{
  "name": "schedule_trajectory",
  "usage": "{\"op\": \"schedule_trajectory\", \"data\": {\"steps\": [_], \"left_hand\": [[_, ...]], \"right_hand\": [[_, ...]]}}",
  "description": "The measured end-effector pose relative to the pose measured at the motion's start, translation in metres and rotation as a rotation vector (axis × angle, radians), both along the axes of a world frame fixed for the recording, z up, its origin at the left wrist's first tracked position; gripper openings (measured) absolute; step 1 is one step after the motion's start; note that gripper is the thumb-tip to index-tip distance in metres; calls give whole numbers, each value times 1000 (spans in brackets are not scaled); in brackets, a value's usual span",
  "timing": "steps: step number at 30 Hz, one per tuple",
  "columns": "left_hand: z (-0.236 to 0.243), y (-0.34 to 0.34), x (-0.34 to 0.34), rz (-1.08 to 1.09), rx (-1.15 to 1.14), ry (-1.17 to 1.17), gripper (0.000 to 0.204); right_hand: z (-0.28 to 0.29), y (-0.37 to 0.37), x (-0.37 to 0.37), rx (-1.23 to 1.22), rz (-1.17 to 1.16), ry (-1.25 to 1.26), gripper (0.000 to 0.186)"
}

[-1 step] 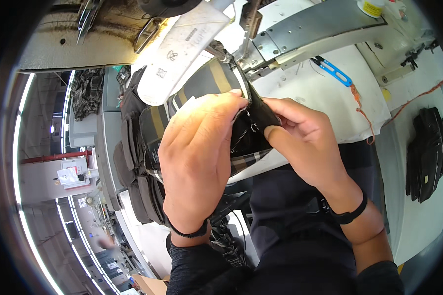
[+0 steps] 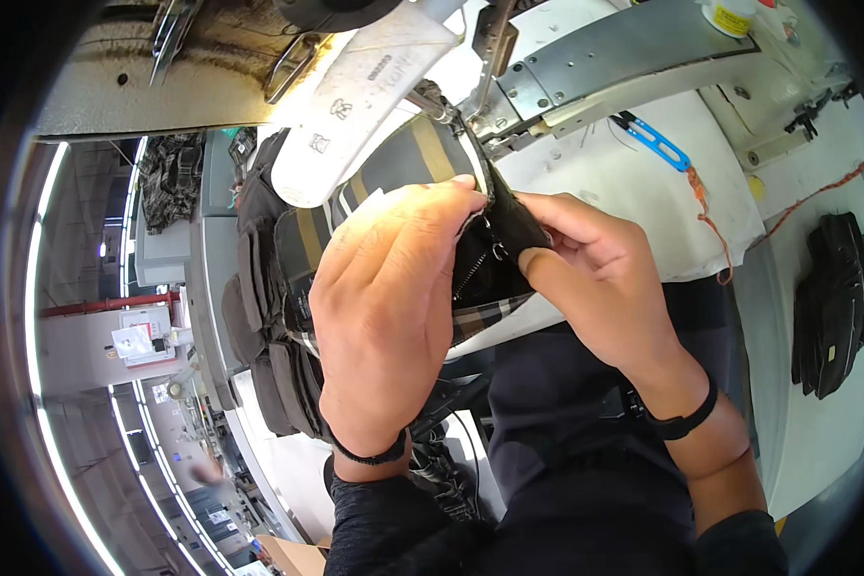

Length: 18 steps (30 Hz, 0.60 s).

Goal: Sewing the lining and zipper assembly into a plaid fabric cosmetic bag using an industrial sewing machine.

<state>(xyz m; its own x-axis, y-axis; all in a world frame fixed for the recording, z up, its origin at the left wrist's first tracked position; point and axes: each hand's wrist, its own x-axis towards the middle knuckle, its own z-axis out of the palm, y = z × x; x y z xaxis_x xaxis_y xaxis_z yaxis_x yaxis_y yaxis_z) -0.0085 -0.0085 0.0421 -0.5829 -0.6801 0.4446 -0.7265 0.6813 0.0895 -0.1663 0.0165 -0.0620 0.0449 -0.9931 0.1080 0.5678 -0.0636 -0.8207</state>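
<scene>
A dark fabric piece (image 2: 505, 216) with a metal zipper (image 2: 471, 276) and a checked lining (image 2: 437, 154) lies under the sewing machine's foot (image 2: 440, 108). My left hand (image 2: 384, 278) rests over the cloth, its thumb and fingers closed on the fabric edge beside the zipper. Across from it, my right hand (image 2: 595, 274) pinches the dark flap between thumb and curled fingers. The zipper lies between both hands, part of it hidden behind my left hand.
Blue thread snips (image 2: 658, 144) on an orange cord (image 2: 706, 216) lie at the right. A pile of dark pieces (image 2: 835, 307) sits far right, more dark pieces (image 2: 259, 288) at left. A white plastic plate (image 2: 365, 106) juts over the work. A yellow-labelled bottle (image 2: 730, 17) stands at the back.
The view has shifted very slightly. Both hands keep their hold, and nothing else has visibly changed.
</scene>
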Motion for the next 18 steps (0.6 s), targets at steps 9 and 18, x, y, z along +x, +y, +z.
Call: {"op": "schedule_trajectory", "data": {"steps": [9,18], "left_hand": [[-13,-14,-2,25,-23,104,22],[-25,-14,-10,165,104,323,19]], "right_hand": [[-2,-16,6,-26,-40,12,44],[5,-16,7,-16,-101,48,37]]}}
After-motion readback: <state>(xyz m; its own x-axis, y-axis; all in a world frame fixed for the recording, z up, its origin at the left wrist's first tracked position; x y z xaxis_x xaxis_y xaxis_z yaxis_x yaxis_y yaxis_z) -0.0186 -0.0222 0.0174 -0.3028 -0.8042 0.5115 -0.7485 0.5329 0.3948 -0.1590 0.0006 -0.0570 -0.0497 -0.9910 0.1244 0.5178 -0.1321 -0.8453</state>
